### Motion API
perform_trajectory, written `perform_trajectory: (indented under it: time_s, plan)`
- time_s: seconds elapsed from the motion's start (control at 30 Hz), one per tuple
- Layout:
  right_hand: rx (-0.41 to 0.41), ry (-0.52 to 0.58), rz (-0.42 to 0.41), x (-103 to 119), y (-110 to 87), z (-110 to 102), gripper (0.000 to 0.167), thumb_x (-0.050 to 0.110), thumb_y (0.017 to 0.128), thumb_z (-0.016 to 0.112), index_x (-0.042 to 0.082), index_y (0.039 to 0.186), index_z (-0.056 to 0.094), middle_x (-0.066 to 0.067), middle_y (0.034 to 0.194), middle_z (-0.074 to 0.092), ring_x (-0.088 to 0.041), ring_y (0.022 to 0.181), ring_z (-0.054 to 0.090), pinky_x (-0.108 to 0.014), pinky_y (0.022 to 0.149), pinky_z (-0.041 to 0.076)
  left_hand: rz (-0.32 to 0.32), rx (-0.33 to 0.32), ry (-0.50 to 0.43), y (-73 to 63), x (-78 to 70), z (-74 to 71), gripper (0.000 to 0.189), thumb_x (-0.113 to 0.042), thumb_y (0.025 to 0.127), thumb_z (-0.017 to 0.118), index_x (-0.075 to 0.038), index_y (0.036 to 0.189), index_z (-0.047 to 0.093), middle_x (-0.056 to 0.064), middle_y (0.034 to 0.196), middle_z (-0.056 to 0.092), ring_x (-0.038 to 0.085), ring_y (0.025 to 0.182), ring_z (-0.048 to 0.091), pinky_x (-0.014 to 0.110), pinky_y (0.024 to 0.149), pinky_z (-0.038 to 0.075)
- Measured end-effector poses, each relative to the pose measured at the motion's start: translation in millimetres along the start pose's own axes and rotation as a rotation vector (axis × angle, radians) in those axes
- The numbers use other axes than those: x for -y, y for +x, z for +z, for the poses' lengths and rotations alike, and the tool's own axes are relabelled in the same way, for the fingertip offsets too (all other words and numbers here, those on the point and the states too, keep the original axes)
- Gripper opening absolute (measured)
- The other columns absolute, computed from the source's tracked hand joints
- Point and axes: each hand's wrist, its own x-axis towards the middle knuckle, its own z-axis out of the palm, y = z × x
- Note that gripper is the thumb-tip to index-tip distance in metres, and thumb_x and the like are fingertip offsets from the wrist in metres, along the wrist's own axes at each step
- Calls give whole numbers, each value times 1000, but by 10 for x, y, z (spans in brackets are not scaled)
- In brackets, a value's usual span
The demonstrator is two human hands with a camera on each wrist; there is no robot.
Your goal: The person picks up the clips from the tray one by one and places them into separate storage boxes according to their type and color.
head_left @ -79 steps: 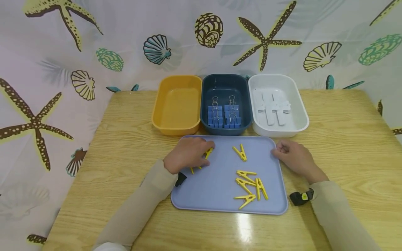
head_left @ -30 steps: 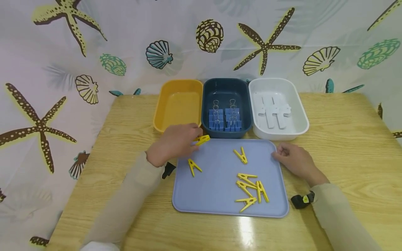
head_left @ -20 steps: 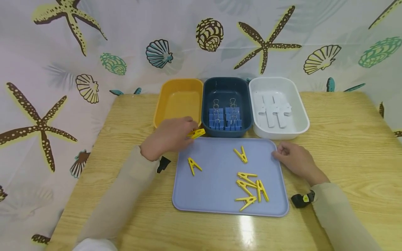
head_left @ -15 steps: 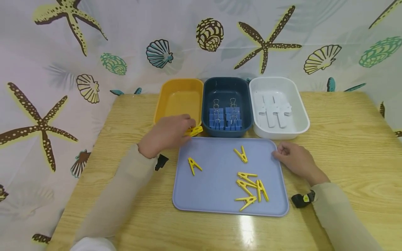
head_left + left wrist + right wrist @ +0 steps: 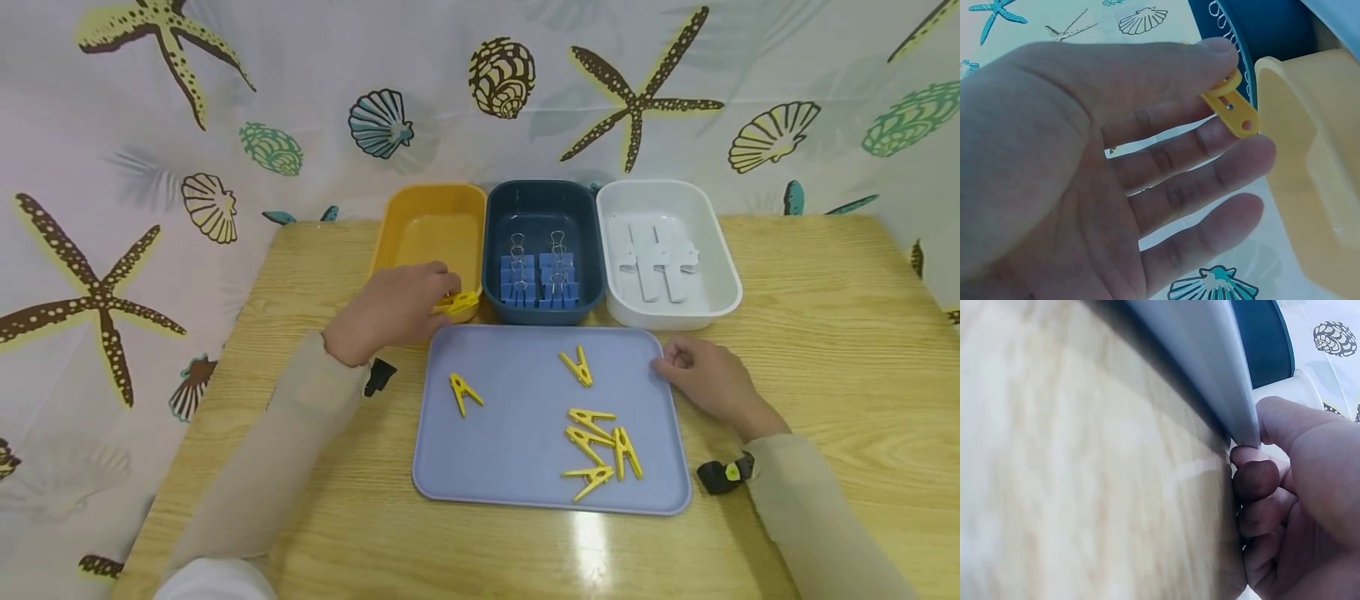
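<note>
My left hand (image 5: pixel 393 308) pinches a yellow clothespin (image 5: pixel 461 302) between thumb and index finger, over the near edge of the yellow bin (image 5: pixel 431 237). In the left wrist view the clothespin (image 5: pixel 1238 115) pokes out past the thumb, while the other fingers are extended, near the yellow bin (image 5: pixel 1316 169). At the right rim of the lavender tray (image 5: pixel 517 417), my right hand (image 5: pixel 705 375) grips the edge, thumb above and curled fingers beneath. On the tray lie a clothespin at left (image 5: pixel 463 393), another at upper right (image 5: pixel 576 367), and several bunched at lower right (image 5: pixel 592 450).
A navy bin (image 5: pixel 543 217) with blue binder clips (image 5: pixel 555 283) stands beside the yellow one. Right of it is a white bin (image 5: pixel 716 258) holding white clip-like pieces (image 5: pixel 656 262). Behind the wooden table (image 5: pixel 810 333) hangs a seashell-print cloth (image 5: pixel 435 50).
My left hand has lifted a clothespin off the tray's upper left and carried it left and away to the yellow bin's near edge. My right hand stays at the tray rim.
</note>
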Motion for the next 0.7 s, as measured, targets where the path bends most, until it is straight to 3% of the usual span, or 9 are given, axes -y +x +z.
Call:
perform_trajectory:
  time_s: [0.27,0.7]
  plan:
    - [2,3,2,9,1,-4,26,34,93,59,10,83,57,-1,67,53,-16,65,47,-29,64,35,-37,27,-23,43,61,6,45,-31,88,70,-11,127,60,7,117,63,21,89,58,33,81,53]
    - [5,0,-2,17,20,-25,27,35,94,59,11,82,56,-1,68,53,-17,65,46,-29,63,34,-40,22,-22,148,170,34,38,-23,89,68,-11,124,61,8,116,62,23,90,58,35,83,53]
